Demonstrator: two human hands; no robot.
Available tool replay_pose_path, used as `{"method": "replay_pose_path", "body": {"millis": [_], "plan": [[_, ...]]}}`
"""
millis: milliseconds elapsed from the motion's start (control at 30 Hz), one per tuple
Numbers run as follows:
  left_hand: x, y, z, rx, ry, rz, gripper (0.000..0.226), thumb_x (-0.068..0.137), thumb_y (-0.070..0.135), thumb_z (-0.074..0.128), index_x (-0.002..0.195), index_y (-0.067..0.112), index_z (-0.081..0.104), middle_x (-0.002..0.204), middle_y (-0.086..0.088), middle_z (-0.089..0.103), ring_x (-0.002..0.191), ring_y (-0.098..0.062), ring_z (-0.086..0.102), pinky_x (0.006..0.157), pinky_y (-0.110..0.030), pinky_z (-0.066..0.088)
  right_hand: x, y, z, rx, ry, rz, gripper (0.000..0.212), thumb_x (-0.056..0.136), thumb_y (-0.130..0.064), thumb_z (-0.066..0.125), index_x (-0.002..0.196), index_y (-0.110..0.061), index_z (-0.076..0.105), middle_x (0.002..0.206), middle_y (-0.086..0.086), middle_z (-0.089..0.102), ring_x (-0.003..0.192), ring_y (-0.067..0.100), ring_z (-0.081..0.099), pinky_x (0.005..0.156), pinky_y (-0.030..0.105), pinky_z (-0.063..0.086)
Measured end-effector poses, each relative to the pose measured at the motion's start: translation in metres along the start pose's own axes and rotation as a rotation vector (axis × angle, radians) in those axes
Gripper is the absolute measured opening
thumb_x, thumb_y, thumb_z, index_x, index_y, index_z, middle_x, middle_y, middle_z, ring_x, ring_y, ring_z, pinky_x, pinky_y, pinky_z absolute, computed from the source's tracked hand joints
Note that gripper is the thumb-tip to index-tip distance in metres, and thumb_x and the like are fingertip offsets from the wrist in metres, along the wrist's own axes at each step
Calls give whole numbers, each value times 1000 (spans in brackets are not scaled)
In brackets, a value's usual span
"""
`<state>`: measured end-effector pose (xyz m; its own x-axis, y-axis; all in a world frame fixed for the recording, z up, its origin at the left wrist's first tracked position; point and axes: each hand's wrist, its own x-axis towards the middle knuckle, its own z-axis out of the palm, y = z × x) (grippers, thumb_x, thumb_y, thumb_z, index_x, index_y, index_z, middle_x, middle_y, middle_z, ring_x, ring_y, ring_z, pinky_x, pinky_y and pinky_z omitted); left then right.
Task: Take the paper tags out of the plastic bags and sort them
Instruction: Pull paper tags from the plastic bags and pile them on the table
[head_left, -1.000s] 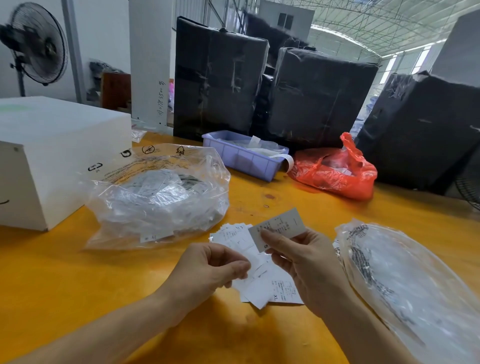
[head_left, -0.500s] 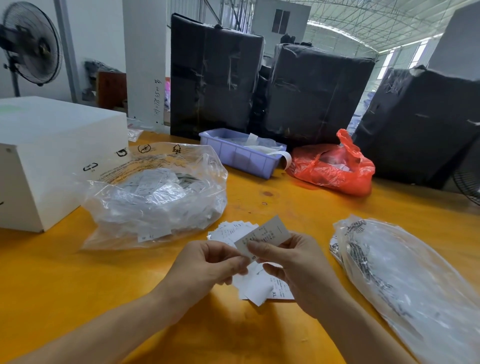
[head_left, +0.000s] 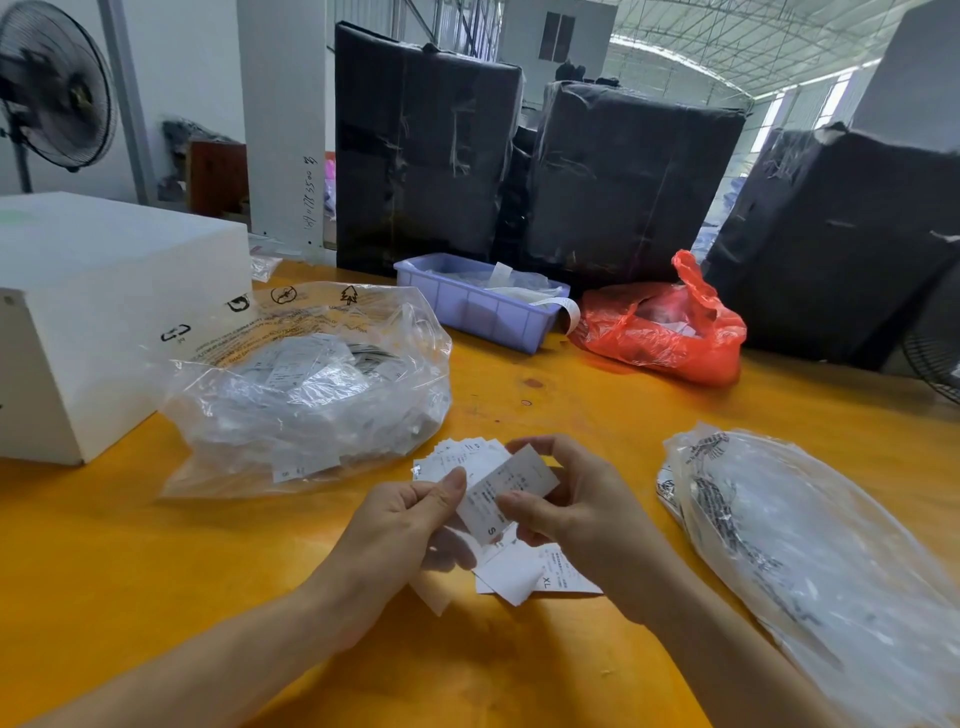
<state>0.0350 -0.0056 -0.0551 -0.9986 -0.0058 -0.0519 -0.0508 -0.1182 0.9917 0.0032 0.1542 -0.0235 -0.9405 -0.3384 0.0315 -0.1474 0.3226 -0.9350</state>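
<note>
A white paper tag (head_left: 506, 486) marked S is held just above the orange table (head_left: 156, 571) by both hands. My right hand (head_left: 576, 514) pinches it from the right with thumb and fingers. My left hand (head_left: 400, 525) pinches its left edge with thumb and forefinger. Under the hands lies a loose pile of tags (head_left: 524, 571), one marked XL. A clear plastic bag (head_left: 311, 384) stuffed with tags sits to the left. Another clear bag (head_left: 810, 561) lies flat at the right.
A white box (head_left: 93, 312) stands at the far left. A lilac plastic tray (head_left: 478, 306) and a red plastic bag (head_left: 660, 327) sit at the table's back edge, in front of large black-wrapped bales (head_left: 623, 176). A fan (head_left: 52, 88) stands back left.
My right hand brought the tag down and leftward toward my left hand, which now pinches its left edge. One second ago only the right hand held it.
</note>
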Motion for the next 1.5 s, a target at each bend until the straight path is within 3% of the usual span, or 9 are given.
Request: {"method": "replay_pose_path", "body": {"millis": [267, 467, 633, 733, 933, 1133, 1300, 1367, 1500], "plan": [[-1, -1, 0, 15, -23, -7, 49, 77, 49, 52, 80, 6, 75, 68, -2, 67, 61, -11, 61, 55, -20, 48, -3, 0, 8, -125, -149, -8, 25, 100, -27, 42, 96, -22, 66, 77, 0, 61, 60, 4, 50, 62, 20, 46], [-1, -1, 0, -47, -42, 23, 45, 76, 49, 53, 83, 11, 77, 78, -6, 72, 69, -17, 66, 58, -25, 52, 0, 2, 8, -113, 52, -117, 23, 93, -21, 56, 112, -17, 68, 80, -5, 66, 61, -1, 56, 62, 19, 48], [-1, -1, -1, -96, -5, 41, 41, 74, 50, 54, 84, 18, 77, 67, -1, 67, 57, -11, 62, 48, -20, 46, -2, 2, 16, -250, -77, -200, 52, 80, -53, 49, 124, -28, 61, 92, -14, 57, 83, 2, 52, 73, 20, 45], [1, -4, -3, -102, 13, 53, 40, 71, 53, 56, 89, 25, 78, 75, -4, 70, 60, -14, 63, 54, -24, 50, -3, 2, 17, -257, -107, -219, 43, 85, -43, 56, 125, -26, 61, 88, -13, 57, 83, 4, 52, 70, 19, 43], [0, -4, -3, -45, -75, 56, 38, 68, 51, 62, 88, 22, 77, 77, -2, 72, 63, -14, 66, 53, -20, 50, -3, 0, 8, 27, 108, -188, 16, 84, -6, 67, 83, -20, 74, 69, -1, 72, 59, 5, 60, 56, 16, 47], [8, 11, -15, 88, 195, 215, 10, 75, 15, 69, 82, 9, 71, 65, -3, 71, 53, -8, 61, 50, -18, 52, -2, -17, -14, 25, 148, -61, 10, 85, -4, 65, 87, -11, 71, 69, 2, 72, 56, 8, 63, 53, 18, 50], [48, 42, -94, 489, 567, 586, 12, 82, 23, 67, 95, 22, 65, 60, 7, 64, 47, 0, 59, 40, -10, 45, -8, -37, -108, -475, 365, 9, 13, 85, -5, 65, 77, -14, 69, 62, -1, 70, 52, 10, 67, 44, 15, 49], [79, 41, -141, 656, 680, 550, 17, 86, 26, 66, 103, 22, 67, 63, 4, 64, 45, -5, 56, 41, -18, 48, -13, -24, -147, -720, 410, 231, 13, 85, -2, 64, 75, -8, 68, 60, 3, 69, 50, 11, 67, 42, 16, 48], [134, 32, -199, 843, 719, 283, 30, 85, 17, 68, 113, 6, 62, 72, -21, 65, 75, -43, 64, 78, -58, 53, -15, 19, -172, -971, 280, 582, 11, 79, -5, 73, 80, 0, 64, 67, 11, 65, 54, 19, 66, 52, 27, 57]]}}
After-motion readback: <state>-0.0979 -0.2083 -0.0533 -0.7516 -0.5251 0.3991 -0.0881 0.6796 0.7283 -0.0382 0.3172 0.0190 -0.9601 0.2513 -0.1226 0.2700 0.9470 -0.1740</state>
